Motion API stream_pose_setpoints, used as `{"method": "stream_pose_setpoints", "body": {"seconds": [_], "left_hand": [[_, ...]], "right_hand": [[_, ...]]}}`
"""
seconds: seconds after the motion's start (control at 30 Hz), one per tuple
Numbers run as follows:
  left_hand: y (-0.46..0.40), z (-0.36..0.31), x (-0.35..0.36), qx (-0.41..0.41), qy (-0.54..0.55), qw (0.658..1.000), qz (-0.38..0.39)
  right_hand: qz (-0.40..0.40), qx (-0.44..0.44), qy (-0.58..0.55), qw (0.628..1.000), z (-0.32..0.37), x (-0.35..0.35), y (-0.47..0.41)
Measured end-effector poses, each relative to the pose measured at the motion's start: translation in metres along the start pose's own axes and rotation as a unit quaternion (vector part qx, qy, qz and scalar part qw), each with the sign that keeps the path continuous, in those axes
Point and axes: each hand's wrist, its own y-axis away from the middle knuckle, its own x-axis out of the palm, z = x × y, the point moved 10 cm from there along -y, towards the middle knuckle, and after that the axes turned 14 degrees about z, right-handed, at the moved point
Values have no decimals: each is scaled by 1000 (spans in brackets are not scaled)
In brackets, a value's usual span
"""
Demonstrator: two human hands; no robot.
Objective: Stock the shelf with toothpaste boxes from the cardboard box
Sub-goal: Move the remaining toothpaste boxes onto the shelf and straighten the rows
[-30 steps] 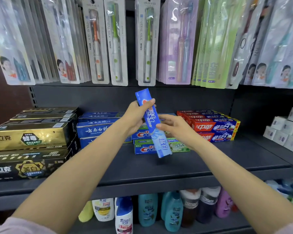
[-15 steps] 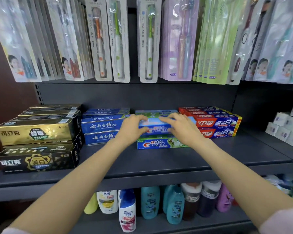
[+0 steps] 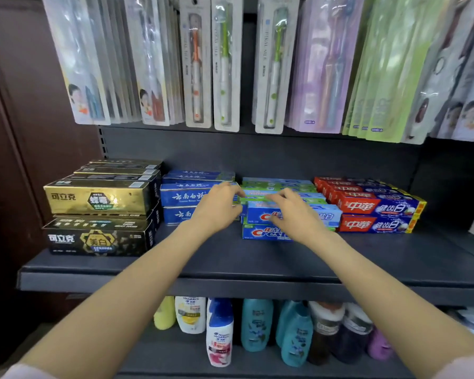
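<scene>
Head view: both arms reach over the shelf (image 3: 257,269). Left hand (image 3: 216,207) and right hand (image 3: 293,217), fingers loosely spread, rest against the top blue Crest toothpaste box (image 3: 326,214), stacked left of red 中華 boxes (image 3: 378,206).

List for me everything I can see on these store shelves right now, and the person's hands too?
Crest boxes: several, blue and green, stacked mid-shelf; the top front one lies under the hands.
Dark blue boxes: several, stacked left of the Crest stack.
Gold and black boxes: several, far left of the shelf.
Red and blue boxes: several, right of the Crest stack.
Shelf: one, dark grey.
Toothbrush packs: many, mixed colours, hanging above.
Bottles: several, mixed colours, on the lower shelf.
Left hand: fingers loose, at the Crest stack's left end.
Right hand: fingers loose, over the top Crest box.
</scene>
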Motion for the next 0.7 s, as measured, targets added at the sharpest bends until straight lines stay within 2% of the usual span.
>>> {"method": "stream_pose_setpoints", "body": {"seconds": [0.17, 0.27, 0.37, 0.47, 0.53, 0.6, 0.63, 0.7], "left_hand": [[36, 47, -51, -21, 14, 993, -115], [63, 94, -86, -44, 21, 983, -176], [88, 146, -119, -98, 0, 971, -219], [112, 205, -152, -158, 10, 956, -249], [116, 253, -165, -209, 48, 953, -212], [106, 301, -157, -256, 184, 940, -129], [103, 318, -148, -262, 292, 916, -82], [90, 335, -124, -228, 486, 843, -4]], "right_hand": [[-23, -106, -131, 985, 92, -6, -20], [-8, -151, -186, 971, 154, 0, -32], [7, -168, -214, 962, 210, 9, -48], [24, -150, -219, 964, 258, 17, -68], [50, -124, -186, 973, 280, 24, -84], [79, -88, -128, 985, 287, 30, -96], [94, -70, -99, 988, 291, 32, -100], [128, -42, -46, 990, 298, 35, -105]]}}
